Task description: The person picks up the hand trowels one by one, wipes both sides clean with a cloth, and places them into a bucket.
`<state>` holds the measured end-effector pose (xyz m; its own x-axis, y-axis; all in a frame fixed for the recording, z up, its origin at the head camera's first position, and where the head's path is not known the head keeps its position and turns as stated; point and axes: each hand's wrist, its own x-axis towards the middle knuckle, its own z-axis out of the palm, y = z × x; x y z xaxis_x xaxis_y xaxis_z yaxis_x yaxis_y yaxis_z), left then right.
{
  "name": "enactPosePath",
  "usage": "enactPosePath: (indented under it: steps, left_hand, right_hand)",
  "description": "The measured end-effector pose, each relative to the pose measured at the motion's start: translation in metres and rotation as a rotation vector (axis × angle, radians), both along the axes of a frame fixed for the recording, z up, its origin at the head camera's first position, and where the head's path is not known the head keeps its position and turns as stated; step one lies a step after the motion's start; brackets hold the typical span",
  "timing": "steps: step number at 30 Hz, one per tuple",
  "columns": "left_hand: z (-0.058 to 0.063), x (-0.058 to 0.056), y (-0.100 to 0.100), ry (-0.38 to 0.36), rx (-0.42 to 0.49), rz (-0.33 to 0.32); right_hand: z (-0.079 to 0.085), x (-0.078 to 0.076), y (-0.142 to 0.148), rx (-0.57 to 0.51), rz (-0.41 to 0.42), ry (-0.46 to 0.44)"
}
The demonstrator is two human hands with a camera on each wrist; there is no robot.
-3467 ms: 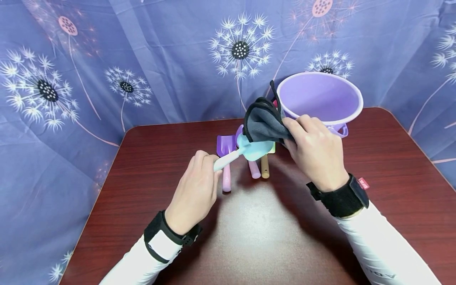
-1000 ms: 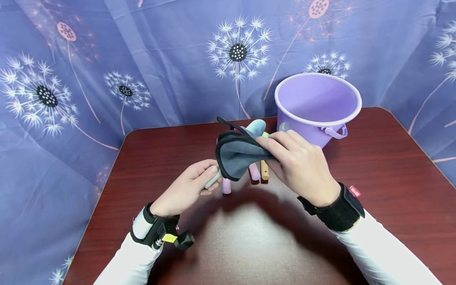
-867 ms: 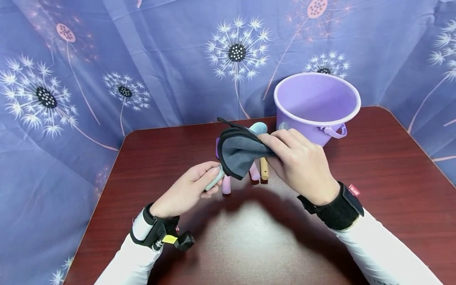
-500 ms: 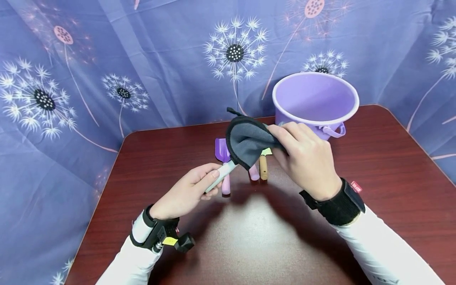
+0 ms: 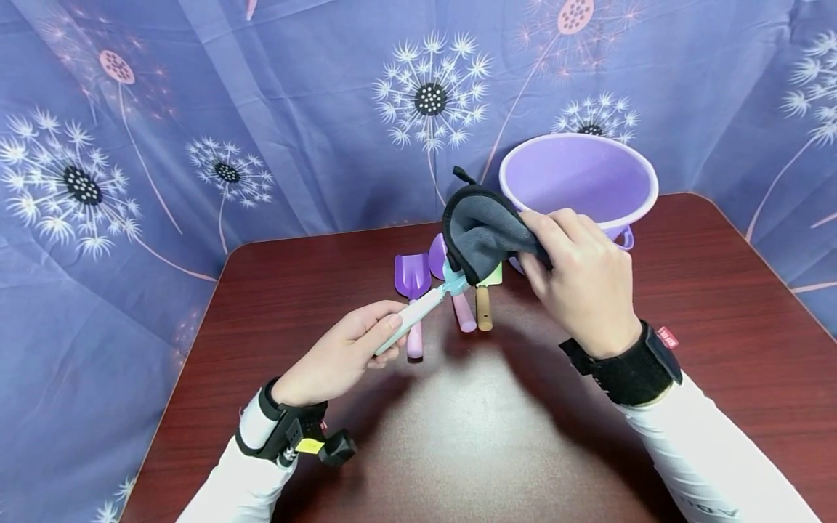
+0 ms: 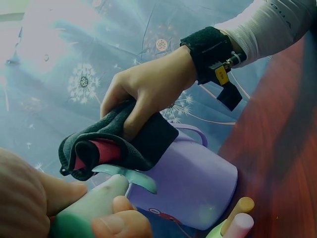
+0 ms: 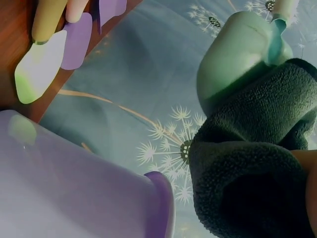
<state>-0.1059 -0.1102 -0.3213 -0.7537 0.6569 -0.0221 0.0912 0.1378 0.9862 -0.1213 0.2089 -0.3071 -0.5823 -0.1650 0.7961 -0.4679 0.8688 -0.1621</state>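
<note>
My left hand (image 5: 343, 349) grips the pale handle of a toy shovel (image 5: 412, 317) whose light blue-green scoop points up and away to the right. In my right hand (image 5: 582, 276) is a bunched dark grey cloth (image 5: 487, 229) with black edging, and a red patch shows in its folds in the left wrist view. The cloth covers most of the scoop in the head view. From the right wrist camera, the back of the shovel's scoop (image 7: 233, 59) shows beside the fuzzy cloth (image 7: 257, 109). Both hands are raised over the table.
A purple bucket (image 5: 578, 178) stands at the back right, behind my right hand. Behind the shovel lie a purple shovel with a pink handle (image 5: 413, 276), another purple one with a pink handle (image 5: 464, 312), and a green-bladed trowel with a tan handle (image 5: 484, 309). A patterned curtain (image 5: 314, 109) hangs behind the table.
The cloth and my right hand have slid up and to the right along the shovel, uncovering the handle and the base of the scoop. My left hand has barely moved over the last second.
</note>
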Motion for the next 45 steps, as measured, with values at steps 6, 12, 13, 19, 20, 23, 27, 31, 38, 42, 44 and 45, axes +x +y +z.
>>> enactPosePath:
  steps: [6, 12, 13, 19, 20, 23, 27, 31, 38, 42, 44, 45]
  left_hand:
    - [0.001, 0.0, -0.001, -0.011, 0.019, -0.006]
    - [0.001, 0.0, 0.0, -0.016, 0.033, -0.014]
    - [0.001, 0.0, 0.001, -0.011, 0.034, -0.017]
    - [0.0, -0.002, 0.001, 0.005, 0.055, -0.029]
    - [-0.001, -0.002, 0.001, 0.0, 0.059, -0.026]
    - [-0.001, -0.002, 0.001, -0.013, 0.069, -0.018]
    - [-0.002, -0.002, 0.001, -0.045, 0.078, 0.006]
    - [-0.003, -0.002, 0.001, -0.07, 0.084, 0.039]
    - [-0.003, -0.003, 0.0, -0.078, 0.091, 0.062]
    - [-0.005, -0.005, 0.0, -0.06, 0.106, 0.055]
    - [-0.005, -0.005, -0.001, -0.07, 0.118, 0.062]
    - [-0.005, -0.005, -0.001, -0.08, 0.125, 0.067]
  right_hand:
    - [-0.001, -0.001, 0.0, -0.043, -0.052, 0.002]
    - [-0.002, -0.001, -0.001, -0.048, -0.102, -0.002]
    - [-0.002, -0.001, -0.001, -0.04, -0.108, -0.005]
    - [-0.006, -0.001, -0.005, -0.011, -0.091, 0.004]
    - [-0.006, -0.001, -0.006, -0.008, -0.078, 0.011]
    - [-0.008, -0.001, -0.009, 0.015, -0.033, 0.03]
    - [-0.012, 0.0, -0.014, 0.054, 0.032, 0.041]
    - [-0.014, 0.002, -0.018, 0.103, 0.1, 0.041]
    - [-0.013, 0.003, -0.023, 0.158, 0.175, 0.065]
    - [-0.011, 0.004, -0.025, 0.172, 0.197, 0.074]
    - [-0.01, 0.005, -0.025, 0.178, 0.209, 0.077]
    - [-0.01, 0.005, -0.025, 0.181, 0.217, 0.08]
